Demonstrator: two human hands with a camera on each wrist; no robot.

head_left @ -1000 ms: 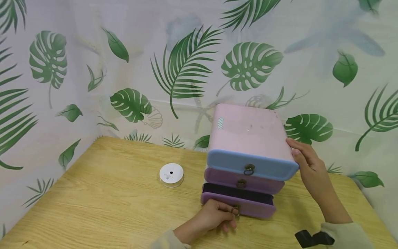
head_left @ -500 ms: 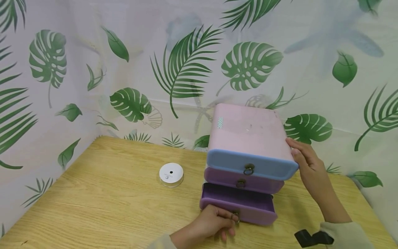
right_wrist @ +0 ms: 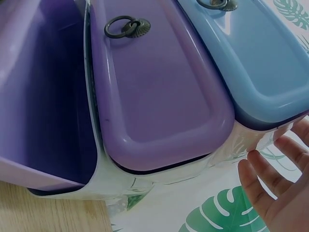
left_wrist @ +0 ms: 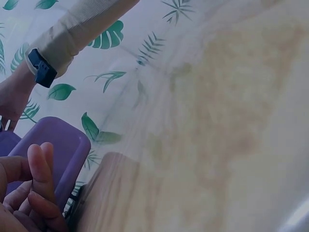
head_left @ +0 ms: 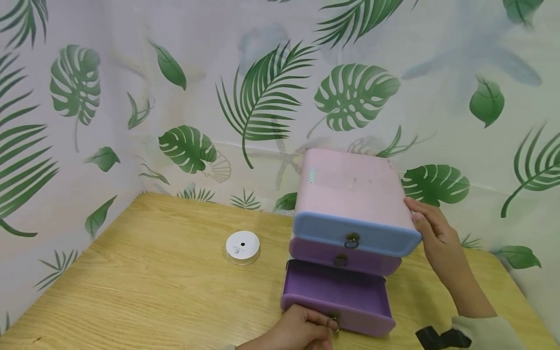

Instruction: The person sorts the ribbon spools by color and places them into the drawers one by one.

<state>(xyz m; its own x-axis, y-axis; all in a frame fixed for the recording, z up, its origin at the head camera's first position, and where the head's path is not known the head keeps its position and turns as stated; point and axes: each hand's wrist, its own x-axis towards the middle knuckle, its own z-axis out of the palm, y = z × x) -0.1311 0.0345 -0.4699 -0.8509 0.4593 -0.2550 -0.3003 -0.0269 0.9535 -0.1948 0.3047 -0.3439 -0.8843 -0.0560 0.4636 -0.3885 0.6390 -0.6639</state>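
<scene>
A small drawer cabinet [head_left: 350, 189] with a pink top stands on the table at the right. Its top drawer [head_left: 323, 228] has a blue front, and the purple middle drawer [head_left: 306, 249] below it is closed. The purple bottom drawer [head_left: 363, 321] is pulled out and looks bare inside. My left hand [head_left: 299, 328] pinches that drawer's ring pull [head_left: 334, 324]. Against the cabinet's right side rests my right hand [head_left: 437, 238], fingers fairly straight; the right wrist view shows its fingertips [right_wrist: 256, 157] on the side wall.
A white spool [head_left: 242, 245] lies on the wooden table [head_left: 175, 272], left of the cabinet. Behind the table hangs a leaf-printed cloth [head_left: 197, 97]. A dark strap device [head_left: 442, 338] sits at the right sleeve.
My left hand has drawn the bottom drawer out toward me, so more of its purple inside shows. The right hand has stayed on the cabinet's side.
</scene>
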